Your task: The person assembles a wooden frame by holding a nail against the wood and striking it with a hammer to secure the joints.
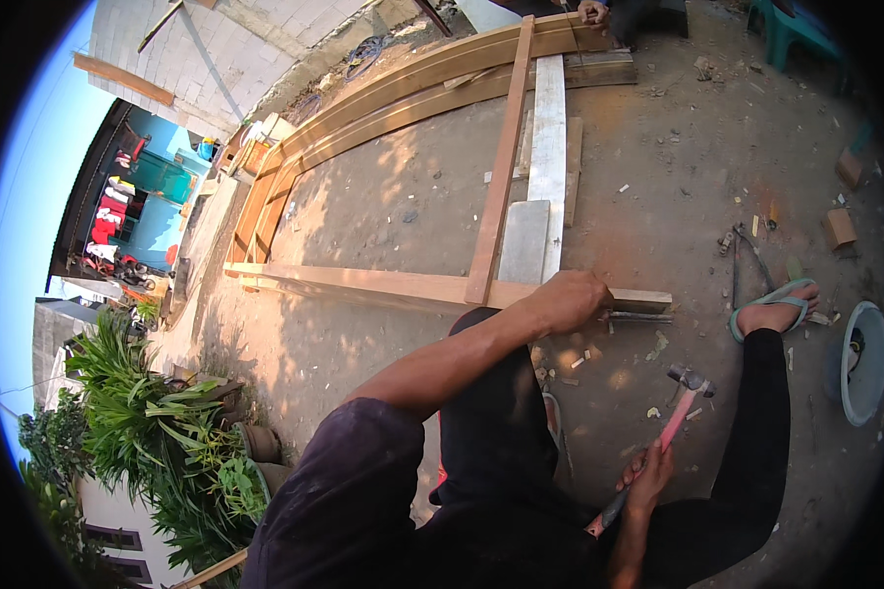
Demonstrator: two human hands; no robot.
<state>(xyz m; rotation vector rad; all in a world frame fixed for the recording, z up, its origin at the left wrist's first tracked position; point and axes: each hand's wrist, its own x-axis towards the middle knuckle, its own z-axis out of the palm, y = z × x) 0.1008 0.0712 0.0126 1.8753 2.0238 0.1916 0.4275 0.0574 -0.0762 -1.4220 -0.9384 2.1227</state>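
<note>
My left hand [572, 301] is closed over the near wooden beam [383, 283] of a large timber frame, close to the beam's right end; the fingertips are hidden on the far side. Low on the right, my right hand [646, 474] grips a hammer [674, 420] by its red handle. The hammer's metal head points up and away, above the ground and apart from the wood. A reddish-brown crosspiece [502, 162] runs from the near beam to the frame's far side. Beside it lie a long pale board [548, 147] and a shorter grey board [524, 240].
Another person's hand [593, 12] touches the frame's far end. A pair of pincers [749, 257] lies on the ground near my sandalled foot [774, 309]. At right stands a pale bucket [862, 365]. Potted plants [157, 412] line the left; a green plastic chair [798, 39] is far right.
</note>
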